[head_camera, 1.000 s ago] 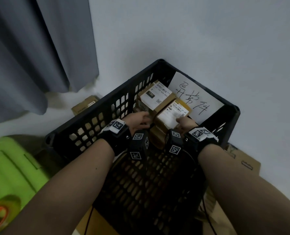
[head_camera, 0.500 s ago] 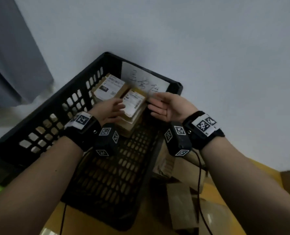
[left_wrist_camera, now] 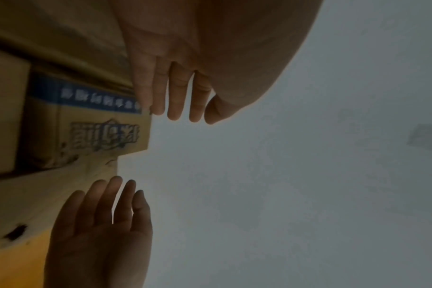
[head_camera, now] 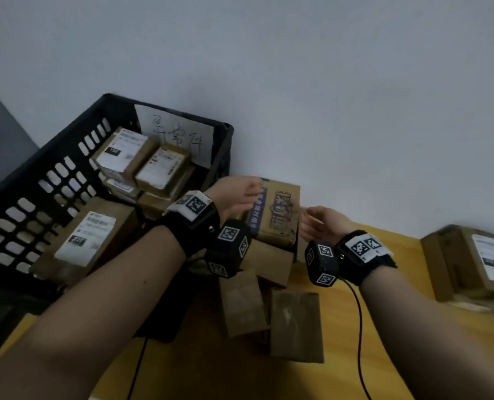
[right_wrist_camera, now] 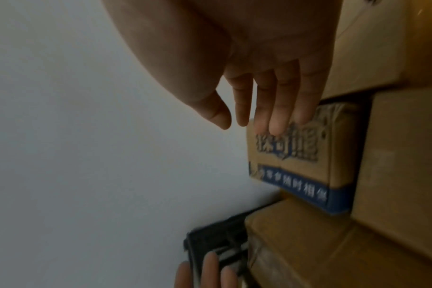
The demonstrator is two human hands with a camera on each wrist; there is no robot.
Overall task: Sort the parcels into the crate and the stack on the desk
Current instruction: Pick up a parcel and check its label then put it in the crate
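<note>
A black slatted crate [head_camera: 37, 203] at the left holds several labelled cardboard parcels [head_camera: 156, 166]. To its right, a brown box with a blue printed band [head_camera: 277, 217] [left_wrist_camera: 104, 124] [right_wrist_camera: 296, 163] tops a pile of parcels on the wooden desk. My left hand [head_camera: 240, 194] [left_wrist_camera: 175, 93] hovers at that box's left side, fingers straight and empty. My right hand [head_camera: 318, 223] [right_wrist_camera: 266, 101] hovers at its right side, fingers straight, holding nothing. Neither hand grips the box.
Flat brown parcels [head_camera: 294, 327] lie on the desk [head_camera: 384, 342] in front of the pile. A separate labelled box [head_camera: 471, 261] stands at the far right. A handwritten paper sign [head_camera: 179, 134] leans inside the crate. A grey wall rises behind everything.
Both hands have left the parcels in the crate and swung right to either side of the blue-banded box. The head view has turned right, bringing the desk pile into view.
</note>
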